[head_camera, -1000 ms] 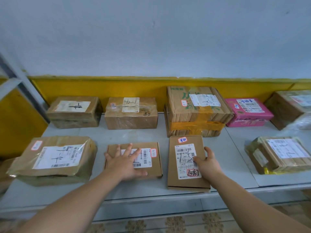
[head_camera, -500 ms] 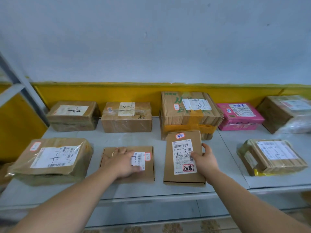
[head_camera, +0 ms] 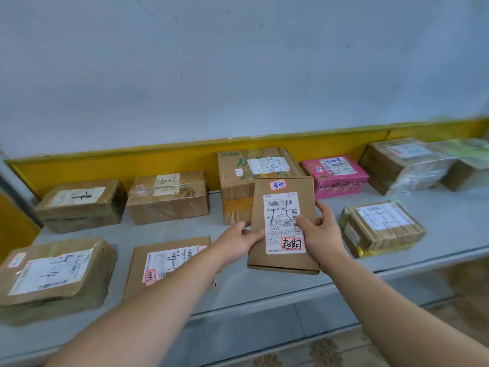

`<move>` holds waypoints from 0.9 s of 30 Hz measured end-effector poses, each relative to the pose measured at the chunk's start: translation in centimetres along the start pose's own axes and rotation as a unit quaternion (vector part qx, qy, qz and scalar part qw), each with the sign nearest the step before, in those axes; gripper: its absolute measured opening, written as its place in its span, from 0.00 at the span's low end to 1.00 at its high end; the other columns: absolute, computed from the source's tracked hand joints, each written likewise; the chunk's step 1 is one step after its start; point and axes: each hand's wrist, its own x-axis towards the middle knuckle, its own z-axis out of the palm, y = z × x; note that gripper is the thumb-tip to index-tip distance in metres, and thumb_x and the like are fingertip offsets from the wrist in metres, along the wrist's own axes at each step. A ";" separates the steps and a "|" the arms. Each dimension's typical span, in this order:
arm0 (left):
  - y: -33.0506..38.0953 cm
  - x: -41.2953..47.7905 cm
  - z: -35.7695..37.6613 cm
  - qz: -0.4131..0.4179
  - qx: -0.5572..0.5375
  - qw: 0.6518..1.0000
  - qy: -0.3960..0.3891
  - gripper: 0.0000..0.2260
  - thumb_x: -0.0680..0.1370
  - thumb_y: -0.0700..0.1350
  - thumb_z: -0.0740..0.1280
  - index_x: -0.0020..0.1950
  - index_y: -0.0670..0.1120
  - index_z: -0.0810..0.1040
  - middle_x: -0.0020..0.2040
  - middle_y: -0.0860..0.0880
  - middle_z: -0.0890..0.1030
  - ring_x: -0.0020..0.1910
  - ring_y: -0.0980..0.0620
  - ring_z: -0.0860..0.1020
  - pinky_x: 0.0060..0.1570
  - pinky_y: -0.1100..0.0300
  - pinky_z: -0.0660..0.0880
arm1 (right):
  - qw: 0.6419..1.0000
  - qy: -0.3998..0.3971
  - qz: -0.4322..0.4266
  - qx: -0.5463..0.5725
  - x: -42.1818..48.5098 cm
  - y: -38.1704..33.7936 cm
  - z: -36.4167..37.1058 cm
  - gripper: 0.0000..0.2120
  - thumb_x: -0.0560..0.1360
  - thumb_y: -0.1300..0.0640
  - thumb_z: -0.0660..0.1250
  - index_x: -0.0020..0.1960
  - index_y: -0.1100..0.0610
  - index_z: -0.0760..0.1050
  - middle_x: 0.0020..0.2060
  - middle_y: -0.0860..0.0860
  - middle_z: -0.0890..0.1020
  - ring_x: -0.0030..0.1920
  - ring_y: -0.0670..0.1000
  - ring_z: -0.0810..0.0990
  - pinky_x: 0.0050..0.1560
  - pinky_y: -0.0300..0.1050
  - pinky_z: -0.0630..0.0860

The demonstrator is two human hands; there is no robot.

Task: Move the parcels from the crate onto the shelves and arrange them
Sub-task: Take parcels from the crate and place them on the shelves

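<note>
While both hands clamp the flat box (head_camera: 283, 226), left hand (head_camera: 238, 241) on its left edge and right hand (head_camera: 318, 231) thumb-down on the label, it's tilted up above the shelf (head_camera: 264, 287), fronting the big carton (head_camera: 238, 186)

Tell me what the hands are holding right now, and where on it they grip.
A flat cardboard parcel, held by both hands: the left hand on its left edge, the right hand on its right edge with the thumb over the label.
</note>
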 end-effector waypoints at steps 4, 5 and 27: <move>2.9 0.2 2.2 0.029 -0.049 0.997 -0.053 0.18 0.79 0.53 0.67 0.67 0.49 0.71 0.55 0.53 0.80 0.51 0.54 0.80 0.53 0.57 0.78 | 0.998 0.066 0.000 0.008 -0.5 -0.6 -2.6 0.27 0.78 0.57 0.68 0.74 0.48 0.63 0.44 0.46 0.78 0.39 0.44 0.81 0.31 0.35 0.72; 3.5 0.5 2.7 0.038 -0.050 0.996 -0.064 0.18 0.79 0.52 0.67 0.66 0.48 0.71 0.54 0.53 0.80 0.50 0.54 0.80 0.51 0.57 0.78 | 0.996 0.085 0.000 0.016 -0.8 -0.7 -3.3 0.26 0.78 0.57 0.68 0.73 0.47 0.64 0.45 0.47 0.78 0.40 0.45 0.81 0.33 0.37 0.74; 17.6 -1.1 28.6 0.134 0.038 0.968 -0.210 0.30 0.77 0.54 0.68 0.74 0.44 0.65 0.61 0.47 0.79 0.56 0.50 0.80 0.60 0.52 0.76 | 0.965 0.255 0.007 0.062 -4.9 4.6 -31.9 0.27 0.79 0.56 0.68 0.75 0.50 0.62 0.46 0.49 0.78 0.40 0.46 0.83 0.32 0.38 0.76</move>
